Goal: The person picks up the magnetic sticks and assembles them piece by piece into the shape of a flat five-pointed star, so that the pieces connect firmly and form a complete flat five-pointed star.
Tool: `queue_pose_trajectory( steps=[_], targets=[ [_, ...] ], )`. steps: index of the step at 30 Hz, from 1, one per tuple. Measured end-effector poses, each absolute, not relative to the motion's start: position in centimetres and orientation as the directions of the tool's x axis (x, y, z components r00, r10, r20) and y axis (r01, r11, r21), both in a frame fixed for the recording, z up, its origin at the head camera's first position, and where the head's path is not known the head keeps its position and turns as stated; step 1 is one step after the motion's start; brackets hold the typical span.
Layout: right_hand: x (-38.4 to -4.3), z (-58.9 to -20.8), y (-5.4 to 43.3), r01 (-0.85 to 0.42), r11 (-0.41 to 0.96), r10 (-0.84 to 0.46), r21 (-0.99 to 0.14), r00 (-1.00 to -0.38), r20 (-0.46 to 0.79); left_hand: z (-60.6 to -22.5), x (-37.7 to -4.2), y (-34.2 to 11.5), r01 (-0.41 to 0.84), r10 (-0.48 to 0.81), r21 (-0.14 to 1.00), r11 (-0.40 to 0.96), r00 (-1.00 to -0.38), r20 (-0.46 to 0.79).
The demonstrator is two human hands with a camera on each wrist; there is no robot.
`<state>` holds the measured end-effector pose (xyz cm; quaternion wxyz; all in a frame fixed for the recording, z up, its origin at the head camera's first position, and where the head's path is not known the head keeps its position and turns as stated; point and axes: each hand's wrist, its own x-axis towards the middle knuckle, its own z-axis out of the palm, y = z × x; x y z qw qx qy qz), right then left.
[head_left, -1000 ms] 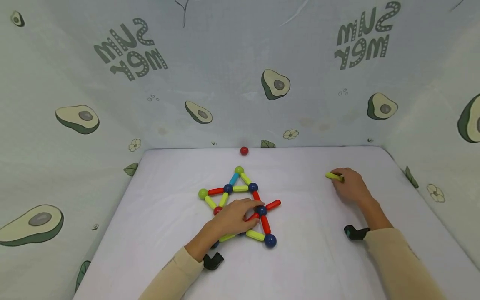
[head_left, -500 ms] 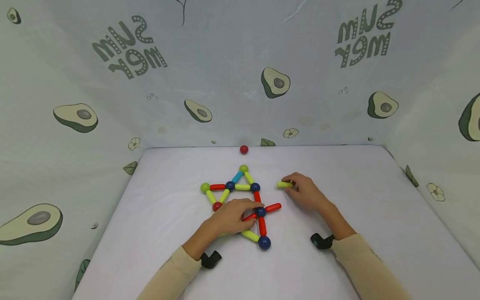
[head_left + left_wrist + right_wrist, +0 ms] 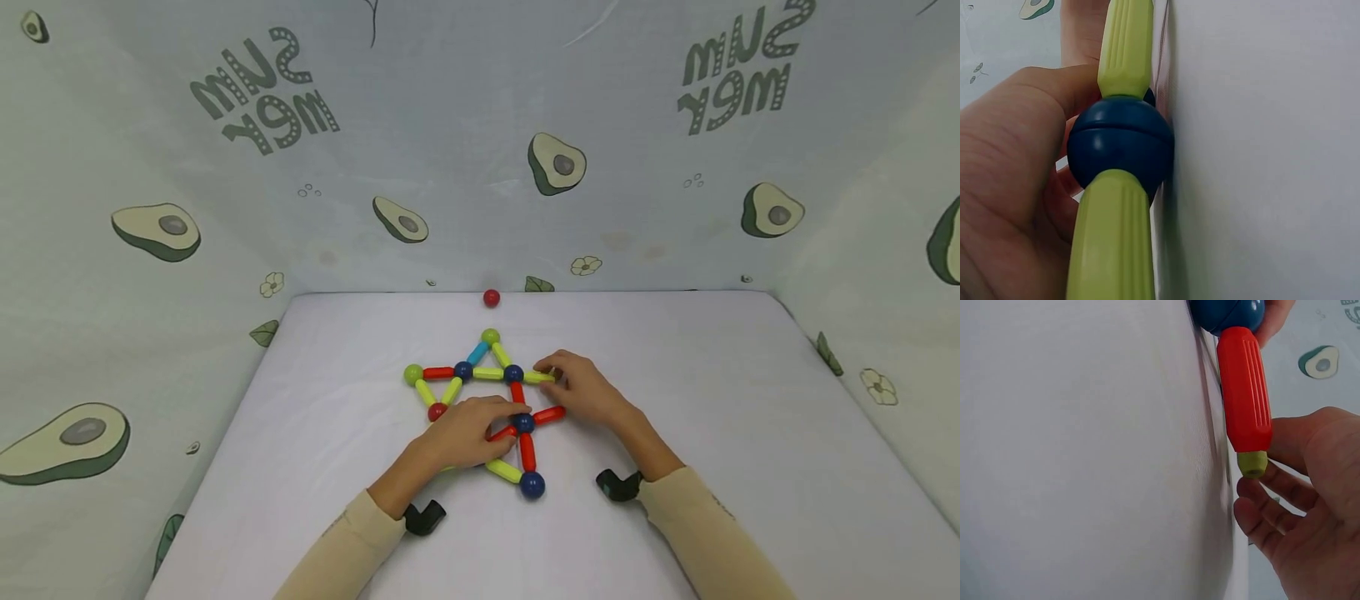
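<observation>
A flat figure of magnetic rods and balls lies mid-table. My left hand [image 3: 468,433] reaches over it, with index finger and thumb around a blue ball [image 3: 523,424] from which several red rods branch, one being a free-ended red rod [image 3: 550,415]. My right hand [image 3: 581,387] pinches a yellow-green rod [image 3: 537,377]; its far end meets another blue ball [image 3: 513,373]. In the right wrist view, only the tip of that yellow-green rod [image 3: 1252,464] shows beyond the red rod [image 3: 1244,390]. A blue ball [image 3: 1121,142] joined to two yellow-green rods fills the left wrist view.
A loose red ball [image 3: 491,298] sits at the table's back edge. Green balls [image 3: 491,337], a red ball [image 3: 437,412] and a blue corner ball [image 3: 532,485] belong to the figure. The white table [image 3: 712,417] meets a patterned cloth [image 3: 450,125] behind.
My right hand has come leftward from the table's right side with the yellow-green rod, bringing its end to the upper blue ball. My left hand stays in place; the figure has turned slightly.
</observation>
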<state>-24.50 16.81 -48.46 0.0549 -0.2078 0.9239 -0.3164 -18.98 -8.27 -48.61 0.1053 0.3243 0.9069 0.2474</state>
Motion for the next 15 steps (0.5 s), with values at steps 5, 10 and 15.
queue_pose_trajectory(
  steps=[5, 10, 15],
  targets=[
    [-25.3, -47.7, 16.5, -0.338, 0.721, -0.402, -0.605, -0.915, 0.033, -48.4, -19.1, -8.3, 0.518, 0.623, 0.526, 0.674, -0.782, -0.029],
    [-27.5, -46.6, 15.7, -0.353, 0.715, -0.404, -0.604, -0.913, 0.056, -48.2, -19.2, -8.4, 0.486, 0.589, 0.539, 0.688, -0.808, -0.023],
    [-30.8, -46.2, 14.3, -0.355, 0.720, -0.412, -0.596, -0.910, 0.046, -48.4, -19.3, -8.5, 0.476, 0.586, 0.554, 0.683, -0.810, -0.027]
  ],
)
